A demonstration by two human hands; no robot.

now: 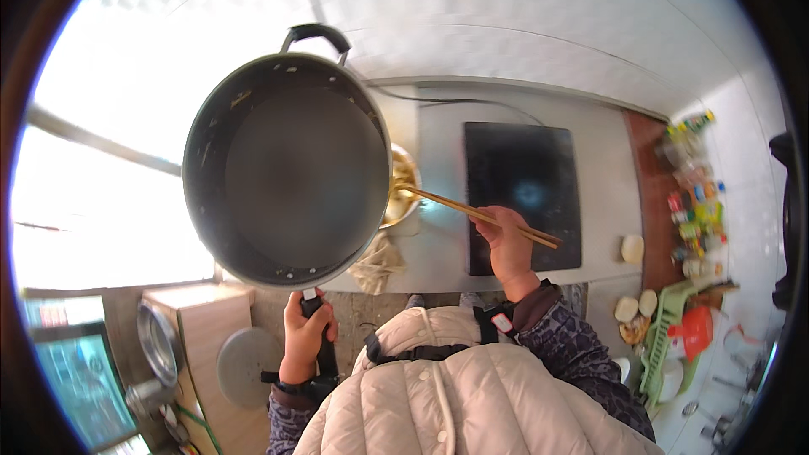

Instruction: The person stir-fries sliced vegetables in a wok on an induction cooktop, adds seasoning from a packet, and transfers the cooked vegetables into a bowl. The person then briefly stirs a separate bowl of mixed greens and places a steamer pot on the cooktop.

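My left hand grips the black handle of a large dark wok-like pan, which is lifted with its inner side towards me. A few food scraps cling to the pan's inner wall. In my right hand is a pair of wooden chopsticks. Their tips reach into food in a bowl, which the pan partly hides. My right hand is above the near left part of a black induction cooktop. A crumpled beige cloth lies by the counter's front edge, below the bowl.
Bottles and jars stand along the right wall. A green dish rack and a red plastic container are at the lower right, near several pale round food pieces. A wooden cabinet stands at lower left. A cable runs behind the cooktop.
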